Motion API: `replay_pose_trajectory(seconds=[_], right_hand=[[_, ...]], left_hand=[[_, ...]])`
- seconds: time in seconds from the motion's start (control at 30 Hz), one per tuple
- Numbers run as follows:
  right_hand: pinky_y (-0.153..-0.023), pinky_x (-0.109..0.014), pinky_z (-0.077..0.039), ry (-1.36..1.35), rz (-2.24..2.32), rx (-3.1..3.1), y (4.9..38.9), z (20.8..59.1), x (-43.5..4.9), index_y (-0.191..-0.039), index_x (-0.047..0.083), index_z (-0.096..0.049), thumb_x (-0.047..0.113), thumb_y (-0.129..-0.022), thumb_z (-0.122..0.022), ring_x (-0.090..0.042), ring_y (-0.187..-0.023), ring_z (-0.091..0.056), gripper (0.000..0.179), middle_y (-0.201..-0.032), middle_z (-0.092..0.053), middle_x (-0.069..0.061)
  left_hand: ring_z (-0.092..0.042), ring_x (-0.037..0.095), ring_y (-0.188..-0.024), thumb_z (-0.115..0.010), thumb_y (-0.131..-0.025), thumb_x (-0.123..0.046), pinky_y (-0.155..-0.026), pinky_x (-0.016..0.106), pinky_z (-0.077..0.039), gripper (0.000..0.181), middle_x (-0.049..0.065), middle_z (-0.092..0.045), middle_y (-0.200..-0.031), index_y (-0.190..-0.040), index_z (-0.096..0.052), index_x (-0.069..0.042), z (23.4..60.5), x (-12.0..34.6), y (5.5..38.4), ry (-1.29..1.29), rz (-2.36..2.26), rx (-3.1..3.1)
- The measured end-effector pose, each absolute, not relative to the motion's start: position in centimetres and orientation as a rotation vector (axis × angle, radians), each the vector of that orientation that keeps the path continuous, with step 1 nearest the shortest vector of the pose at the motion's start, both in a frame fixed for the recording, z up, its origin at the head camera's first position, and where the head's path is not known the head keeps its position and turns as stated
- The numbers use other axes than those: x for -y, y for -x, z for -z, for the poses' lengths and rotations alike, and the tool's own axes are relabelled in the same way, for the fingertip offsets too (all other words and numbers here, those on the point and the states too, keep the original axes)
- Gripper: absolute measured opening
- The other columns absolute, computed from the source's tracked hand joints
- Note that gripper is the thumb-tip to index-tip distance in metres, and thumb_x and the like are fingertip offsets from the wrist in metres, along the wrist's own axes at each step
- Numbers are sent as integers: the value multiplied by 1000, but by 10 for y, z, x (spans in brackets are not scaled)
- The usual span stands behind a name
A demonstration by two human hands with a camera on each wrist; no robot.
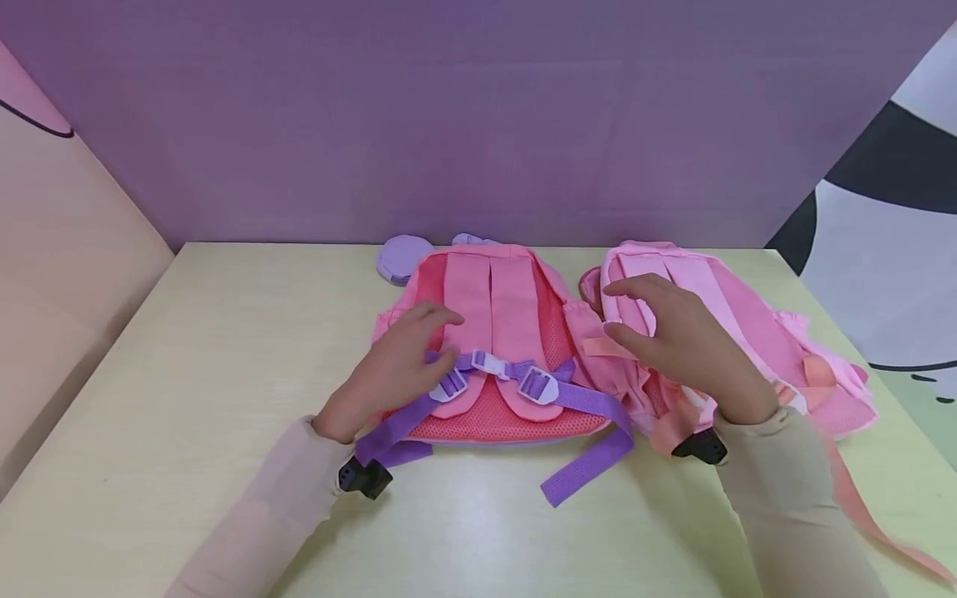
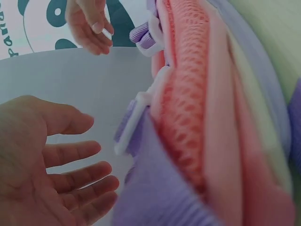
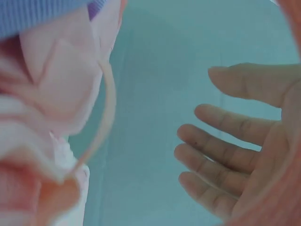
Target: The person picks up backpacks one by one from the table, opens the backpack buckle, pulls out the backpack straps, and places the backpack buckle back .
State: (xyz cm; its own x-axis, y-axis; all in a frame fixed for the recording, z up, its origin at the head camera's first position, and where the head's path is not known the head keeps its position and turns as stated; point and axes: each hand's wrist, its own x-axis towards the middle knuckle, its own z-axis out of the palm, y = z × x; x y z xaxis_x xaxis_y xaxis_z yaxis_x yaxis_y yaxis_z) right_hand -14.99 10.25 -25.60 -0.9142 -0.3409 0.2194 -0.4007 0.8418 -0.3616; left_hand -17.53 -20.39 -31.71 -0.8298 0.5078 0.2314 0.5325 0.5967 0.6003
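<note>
A pink backpack [image 1: 467, 307] with purple straps lies strap side up in the middle of the table. Its white chest buckle [image 1: 489, 364] is fastened across the shoulder straps. My left hand [image 1: 407, 357] hovers over the backpack's left side, fingers spread and holding nothing; in the left wrist view it is beside the purple strap [image 2: 155, 183] and red mesh. My right hand [image 1: 676, 336] is held over the gap toward a second, lighter pink backpack [image 1: 718, 291], its fingers apart and empty. In the right wrist view, pale pink fabric [image 3: 61, 89] lies left of that hand.
A round lilac pouch [image 1: 404, 257] sits behind the middle backpack's left corner. One purple strap end [image 1: 586, 469] trails toward the front of the table [image 1: 187, 374]. An orange strap [image 1: 875, 515] hangs over toward the right front. A purple wall [image 1: 449, 124] rises behind.
</note>
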Motion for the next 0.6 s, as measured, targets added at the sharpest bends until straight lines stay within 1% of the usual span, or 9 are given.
replay_pose_trajectory(seconds=[0.2,0.4,0.6], right_hand=[[-91,-50,-45,-635,-679,2893,152,263,-87,-121,-2,-57,9,-87,-64,-33,-103,-56,36,-114,-61,-18],[-96,-54,-42,-597,-652,2925,148,270,-91,-124,-1,-57,15,-88,-64,-37,-115,-53,40,-122,-60,-19],[-97,-54,-41,-554,-616,2900,138,274,-108,-121,0,-58,17,-87,-67,-36,-116,-52,39,-120,-60,-19]], left_hand=[[-55,25,-116,-67,-85,-16,-95,40,-49,44,11,-56,-127,-126,-57,-3,325,199,175,957,995,2858],[-55,24,-116,-68,-84,-16,-96,39,-48,45,10,-57,-124,-126,-57,-3,328,197,174,991,957,2874],[-54,24,-117,-68,-85,-16,-96,40,-48,46,10,-57,-124,-127,-56,-3,330,197,175,1002,953,2888]])
